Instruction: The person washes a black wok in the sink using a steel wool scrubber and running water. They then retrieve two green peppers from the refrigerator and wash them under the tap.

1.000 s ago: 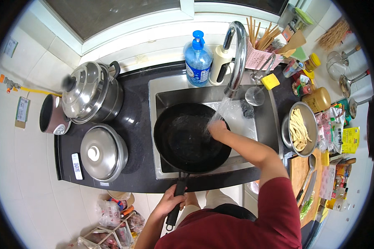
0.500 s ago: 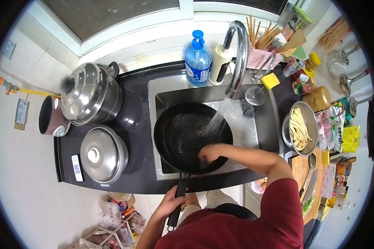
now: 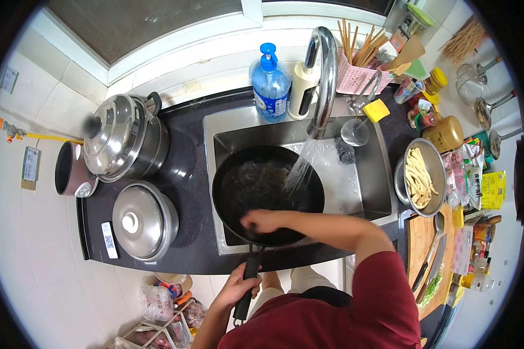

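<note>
The black frying pan [image 3: 239,177] sits in the left part of the steel sink [image 3: 371,174], its long handle [image 3: 242,308] reaching out over the sink's near edge toward the person. The left hand [image 3: 240,285], in front of the sink, is wrapped around that handle. The right hand [image 3: 262,221] is down inside the near part of the frying pan, its fingers curled; it is blurred, so whether it grips anything cannot be told. From behind the sink a chrome faucet [image 3: 332,70] arches over it, and a spray of water [image 3: 298,171] falls into the right part of the frying pan. A dark scouring pad [image 3: 345,152] lies in the sink's far right part. Behind the sink stand a blue pump bottle [image 3: 271,87] and, right of it, a pink basket [image 3: 350,78] holding chopsticks [image 3: 346,42]; a yellow sponge [image 3: 376,110] is at the sink's far right corner. To the right of the sink are a metal bowl [image 3: 440,170] of pale strips [image 3: 419,180] and, nearer the person, a wooden cutting board [image 3: 418,232] with a ladle [image 3: 439,223] on it. Left of the sink, on the dark surface [image 3: 187,125], stand a tall steamer pot [image 3: 157,142] and, nearer the person, a smaller lidded pot [image 3: 137,224].
</note>
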Tool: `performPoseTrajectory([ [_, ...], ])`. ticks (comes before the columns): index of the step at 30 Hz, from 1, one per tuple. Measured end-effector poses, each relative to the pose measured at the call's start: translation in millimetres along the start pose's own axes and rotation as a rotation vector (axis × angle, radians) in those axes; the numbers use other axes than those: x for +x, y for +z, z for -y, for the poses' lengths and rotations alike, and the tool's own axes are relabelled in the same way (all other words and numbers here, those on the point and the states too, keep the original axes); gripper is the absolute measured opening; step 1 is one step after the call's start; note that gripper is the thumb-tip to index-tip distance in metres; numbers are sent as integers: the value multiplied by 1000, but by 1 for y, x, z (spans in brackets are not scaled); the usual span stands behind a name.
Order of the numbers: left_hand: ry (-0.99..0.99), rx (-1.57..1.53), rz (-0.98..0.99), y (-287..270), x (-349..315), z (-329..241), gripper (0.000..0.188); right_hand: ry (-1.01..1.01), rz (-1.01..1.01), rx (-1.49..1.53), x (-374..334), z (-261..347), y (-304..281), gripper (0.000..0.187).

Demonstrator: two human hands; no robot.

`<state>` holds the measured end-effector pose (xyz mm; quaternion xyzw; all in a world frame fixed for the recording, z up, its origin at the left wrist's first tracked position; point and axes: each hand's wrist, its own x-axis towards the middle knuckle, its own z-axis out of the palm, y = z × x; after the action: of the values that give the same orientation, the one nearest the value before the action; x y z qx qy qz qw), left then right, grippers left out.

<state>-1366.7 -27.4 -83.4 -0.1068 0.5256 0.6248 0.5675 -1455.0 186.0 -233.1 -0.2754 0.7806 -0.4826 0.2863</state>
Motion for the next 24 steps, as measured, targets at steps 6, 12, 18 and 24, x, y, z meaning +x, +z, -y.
performPoseTrajectory([
  [6,5,-20,14,-1,1,2,36,735,21,-1032,-94,-43,-76,21],
  [12,-19,-27,9,0,5,-3,35,685,110,-826,-76,-24,-66,18],
  [18,-35,-48,-7,4,1,-9,37,841,-184,-1073,-69,-35,-100,31],
  [24,-30,-63,-6,2,1,-10,38,846,-640,-810,-8,-61,-76,25],
])
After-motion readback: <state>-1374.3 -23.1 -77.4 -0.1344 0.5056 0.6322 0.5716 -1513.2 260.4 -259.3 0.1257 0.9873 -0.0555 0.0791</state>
